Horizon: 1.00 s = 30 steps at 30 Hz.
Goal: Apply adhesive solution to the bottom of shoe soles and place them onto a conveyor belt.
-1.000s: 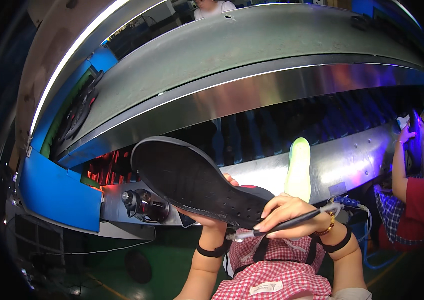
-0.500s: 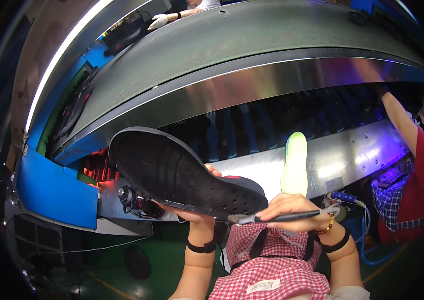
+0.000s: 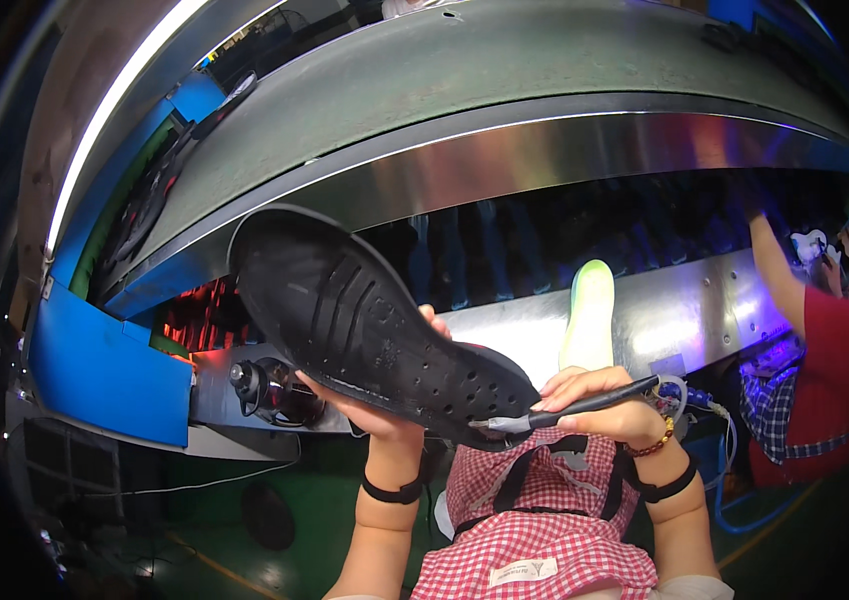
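Observation:
A large black shoe sole (image 3: 374, 325) is held up slantwise, its inner face with ridges and small holes toward me. My left hand (image 3: 369, 400) grips it from beneath and behind, the thumb along the lower rim and fingertips showing past the upper edge. My right hand (image 3: 594, 400) is closed round a black-handled brush (image 3: 594, 399), to which a thin tube seems to run. The brush's pale end rests inside the sole's narrow end at the right. Beyond my right hand a yellow-green insole-shaped piece (image 3: 589, 312) lies on the metal ledge.
A dark bottle (image 3: 274, 392) stands on the ledge at left. Behind lies a green conveyor belt (image 3: 504, 65) with dark soles (image 3: 144, 205) at its left end. A co-worker in red (image 3: 824, 370) reaches in at right. Cables and a blue hose (image 3: 734, 515) hang near my right arm.
The sole has tilted more steeply, its wide end raised and its inside turned further toward me. The brush has moved slightly right and down into the narrow end. The far co-worker's gloved hand has left view.

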Motion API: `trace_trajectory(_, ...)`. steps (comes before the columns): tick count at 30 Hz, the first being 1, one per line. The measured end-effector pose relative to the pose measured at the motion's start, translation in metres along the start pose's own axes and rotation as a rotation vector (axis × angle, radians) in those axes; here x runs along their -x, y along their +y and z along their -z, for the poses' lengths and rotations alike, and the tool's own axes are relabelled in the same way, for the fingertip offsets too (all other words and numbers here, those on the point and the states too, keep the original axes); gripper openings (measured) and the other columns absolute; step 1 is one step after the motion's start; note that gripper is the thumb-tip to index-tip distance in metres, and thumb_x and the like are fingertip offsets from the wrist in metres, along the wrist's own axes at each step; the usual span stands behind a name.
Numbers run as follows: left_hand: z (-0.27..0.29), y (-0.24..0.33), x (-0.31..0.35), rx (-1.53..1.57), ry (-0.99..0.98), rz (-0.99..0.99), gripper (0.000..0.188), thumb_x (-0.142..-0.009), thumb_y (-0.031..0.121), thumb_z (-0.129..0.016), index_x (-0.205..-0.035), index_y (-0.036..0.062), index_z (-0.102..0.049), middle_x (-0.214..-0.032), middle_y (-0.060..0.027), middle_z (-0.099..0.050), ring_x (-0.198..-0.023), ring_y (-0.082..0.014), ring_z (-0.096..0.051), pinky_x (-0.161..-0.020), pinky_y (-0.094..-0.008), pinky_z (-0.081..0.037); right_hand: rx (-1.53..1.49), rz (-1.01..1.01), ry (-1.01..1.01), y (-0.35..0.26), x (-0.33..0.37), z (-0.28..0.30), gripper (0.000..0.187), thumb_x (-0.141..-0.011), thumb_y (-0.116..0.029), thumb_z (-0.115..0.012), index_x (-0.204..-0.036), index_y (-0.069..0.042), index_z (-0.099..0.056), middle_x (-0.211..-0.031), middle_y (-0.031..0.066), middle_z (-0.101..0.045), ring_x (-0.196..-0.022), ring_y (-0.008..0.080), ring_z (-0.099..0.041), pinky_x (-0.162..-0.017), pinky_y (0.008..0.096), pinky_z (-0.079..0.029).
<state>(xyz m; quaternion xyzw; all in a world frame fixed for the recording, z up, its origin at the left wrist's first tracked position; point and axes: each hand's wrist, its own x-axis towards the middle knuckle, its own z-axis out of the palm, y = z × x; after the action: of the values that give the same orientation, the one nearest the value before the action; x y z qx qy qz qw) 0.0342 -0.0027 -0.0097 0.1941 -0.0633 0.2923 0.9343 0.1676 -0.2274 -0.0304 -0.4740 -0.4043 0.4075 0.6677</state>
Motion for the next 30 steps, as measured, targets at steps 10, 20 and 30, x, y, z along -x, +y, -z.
trace_trajectory(10,0.016,-0.027,0.024,-0.382,-0.038,0.25,0.101,-0.074,0.069,-0.058,-0.143,0.0013,-0.03,-0.131,-0.0267,-0.047,-0.116,-0.0382,-0.053,-0.097,-0.0533,-0.047,-0.021,-0.027,-0.013,-0.012,0.0,-0.043,0.023,-0.076,0.006,-0.07,-0.099,0.004,-0.068,-0.104,0.021,-0.068,-0.1,0.0275,-0.066,-0.092,0.0349,-0.051)
trace_trajectory(20,0.008,-0.012,0.008,-0.352,-0.133,0.754,0.083,-0.068,0.035,-0.068,-0.135,-0.0063,-0.039,-0.121,-0.0202,-0.056,-0.106,-0.025,-0.059,-0.093,-0.0327,-0.046,0.357,0.186,-0.521,-0.031,-0.022,-0.01,0.022,-0.082,-0.004,-0.069,-0.104,-0.001,-0.067,-0.105,0.0138,-0.069,-0.096,0.0264,-0.068,-0.083,0.0324,-0.054)
trace_trajectory(30,-0.021,-0.007,-0.001,-0.56,-0.081,0.998,0.065,-0.083,0.024,-0.061,-0.136,-0.0053,-0.039,-0.12,-0.0188,-0.058,-0.102,-0.022,-0.063,-0.092,-0.0317,-0.049,0.651,0.139,-0.699,-0.051,-0.021,0.006,0.024,-0.081,-0.005,-0.067,-0.105,-0.005,-0.065,-0.111,0.0109,-0.068,-0.098,0.0283,-0.067,-0.08,0.0329,-0.055)
